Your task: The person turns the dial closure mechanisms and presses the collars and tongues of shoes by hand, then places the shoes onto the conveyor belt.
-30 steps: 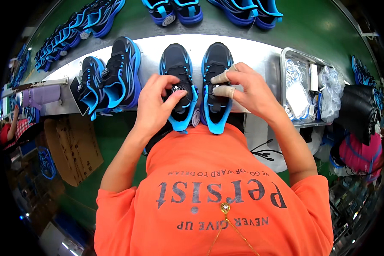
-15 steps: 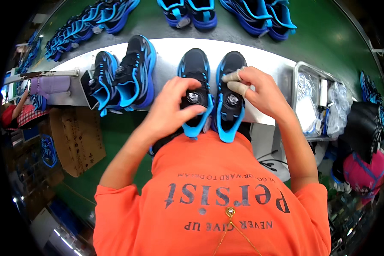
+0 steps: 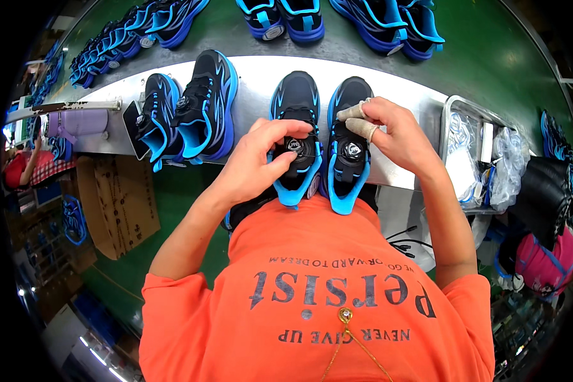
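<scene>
Two black-and-blue sneakers stand side by side in front of me, toes pointing away. My left hand (image 3: pixel 258 156) curls over the left sneaker (image 3: pixel 297 92), its index finger lying across the tongue and its thumb at the edge of the round lacing dial (image 3: pixel 295 146). The other sneaker (image 3: pixel 353 90) has my right hand (image 3: pixel 398 134) at its right side. Pale covers wrap two fingers of that hand, and their tips press on the upper above its dial (image 3: pixel 351 151). Whether they pinch a lace is too small to tell.
A second pair of sneakers (image 3: pixel 211 108) stands at the left of the metal bench (image 3: pixel 254 76). Several more sneakers (image 3: pixel 305 19) line the green surface beyond. At the right sits a metal tray (image 3: pixel 447 127) with plastic bags. A cardboard box (image 3: pixel 118 207) and purple container (image 3: pixel 76 123) are left.
My left thumb has moved up and in against the dial's edge, closer to the index finger. My right hand keeps nearly the same place on its sneaker. The whole view has shifted slightly.
</scene>
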Tool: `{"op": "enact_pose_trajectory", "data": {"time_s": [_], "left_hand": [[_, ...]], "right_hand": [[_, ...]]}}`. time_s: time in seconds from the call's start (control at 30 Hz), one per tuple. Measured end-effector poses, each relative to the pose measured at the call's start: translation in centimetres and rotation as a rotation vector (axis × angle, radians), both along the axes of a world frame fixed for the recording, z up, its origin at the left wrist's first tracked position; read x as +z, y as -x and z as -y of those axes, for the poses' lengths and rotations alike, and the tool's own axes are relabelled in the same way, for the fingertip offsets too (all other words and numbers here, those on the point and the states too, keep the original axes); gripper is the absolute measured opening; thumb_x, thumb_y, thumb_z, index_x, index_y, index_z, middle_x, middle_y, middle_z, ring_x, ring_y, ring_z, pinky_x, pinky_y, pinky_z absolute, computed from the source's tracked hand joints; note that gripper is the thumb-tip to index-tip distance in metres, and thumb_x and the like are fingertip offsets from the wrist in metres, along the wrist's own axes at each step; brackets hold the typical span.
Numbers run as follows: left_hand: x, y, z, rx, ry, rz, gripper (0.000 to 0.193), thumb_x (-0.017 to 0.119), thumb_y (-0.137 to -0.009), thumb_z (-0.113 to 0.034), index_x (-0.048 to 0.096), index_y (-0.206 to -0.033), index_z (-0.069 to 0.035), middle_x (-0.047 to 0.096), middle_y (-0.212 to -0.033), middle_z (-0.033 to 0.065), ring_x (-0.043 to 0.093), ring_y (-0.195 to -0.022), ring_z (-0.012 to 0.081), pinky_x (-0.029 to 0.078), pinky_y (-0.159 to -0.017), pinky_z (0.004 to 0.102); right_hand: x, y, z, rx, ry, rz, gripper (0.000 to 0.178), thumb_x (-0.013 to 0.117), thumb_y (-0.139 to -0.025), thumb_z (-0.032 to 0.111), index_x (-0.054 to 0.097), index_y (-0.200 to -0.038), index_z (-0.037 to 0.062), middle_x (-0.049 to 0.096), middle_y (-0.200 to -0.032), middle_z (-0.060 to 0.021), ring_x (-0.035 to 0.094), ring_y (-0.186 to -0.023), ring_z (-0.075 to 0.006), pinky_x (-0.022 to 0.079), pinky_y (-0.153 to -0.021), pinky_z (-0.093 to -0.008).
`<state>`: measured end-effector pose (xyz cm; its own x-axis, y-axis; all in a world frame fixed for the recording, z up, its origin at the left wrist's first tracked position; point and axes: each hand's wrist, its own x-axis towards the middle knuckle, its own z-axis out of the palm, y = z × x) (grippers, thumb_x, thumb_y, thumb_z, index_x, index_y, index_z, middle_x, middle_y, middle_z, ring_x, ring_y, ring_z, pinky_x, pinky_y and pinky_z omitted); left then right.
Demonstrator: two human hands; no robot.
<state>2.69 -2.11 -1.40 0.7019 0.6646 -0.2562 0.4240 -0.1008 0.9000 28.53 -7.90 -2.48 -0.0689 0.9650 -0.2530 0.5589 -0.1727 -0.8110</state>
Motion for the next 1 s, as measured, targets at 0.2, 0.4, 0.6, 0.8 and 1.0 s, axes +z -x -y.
{"op": "enact_pose_trajectory", "data": {"time_s": [0.2,0.4,0.6,0.8,1.0], "left_hand": [[-0.1,-0.7,0.8,0.065,-0.323,-0.198,0.041,0.074,-0.077,-0.009,0.061,-0.116,-0.005,0.059,-0.093,0.0069,0.056,-0.091,0.0202,0.042,-0.088,0.0283],[0.1,0.2,0.4,-0.006,-0.179,-0.008,0.048,0.073,-0.078,-0.008,0.059,-0.125,-0.006,0.062,-0.112,0.0057,0.054,-0.105,0.02,0.042,-0.089,0.0313],[-0.9,-0.8,2.0,0.193,-0.243,-0.139,0.046,0.075,-0.078,-0.01,0.06,-0.122,-0.005,0.062,-0.109,0.006,0.054,-0.108,0.0201,0.042,-0.092,0.0326],[0.5,0.7,-0.3,-0.162,0.118,0.037,0.046,0.064,-0.082,-0.003,0.06,-0.128,-0.005,0.064,-0.121,0.0045,0.051,-0.114,0.019,0.04,-0.096,0.0337],[-0.8,-1.0,2.3,0.17,-0.385,-0.096,0.05,0.079,-0.074,-0.015,0.059,-0.119,-0.005,0.059,-0.109,0.008,0.052,-0.108,0.0226,0.043,-0.094,0.0329]], "right_hand": [[-0.2,0.3,-0.7,0.015,0.022,0.013,0.02,0.065,-0.093,0.016,0.073,-0.108,0.0059,0.067,-0.1,-0.0094,0.062,-0.089,-0.0165,0.049,-0.081,-0.0296],[-1.4,0.6,-0.7,-0.07,-0.136,-0.139,0.021,0.065,-0.089,0.019,0.062,-0.084,-0.0014,0.057,-0.077,-0.0158,0.053,-0.072,-0.0306,0.044,-0.066,-0.0396],[-1.7,0.1,-1.3,-0.004,-0.1,-0.016,0.018,0.064,-0.089,0.017,0.069,-0.094,0.0003,0.06,-0.082,-0.0174,0.058,-0.077,-0.0292,0.047,-0.07,-0.038],[-1.7,0.9,-2.9,0.006,-0.111,-0.035,0.021,0.067,-0.091,0.016,0.073,-0.108,0.0067,0.066,-0.096,-0.0093,0.061,-0.08,-0.0186,0.05,-0.076,-0.0306],[-6.4,2.5,-6.5,-0.052,-0.371,0.248,0.052,0.07,-0.088,0.025,0.054,-0.137,0.0136,0.056,-0.12,-0.0188,0.057,-0.105,-0.0344,0.047,-0.091,-0.0392]]}}
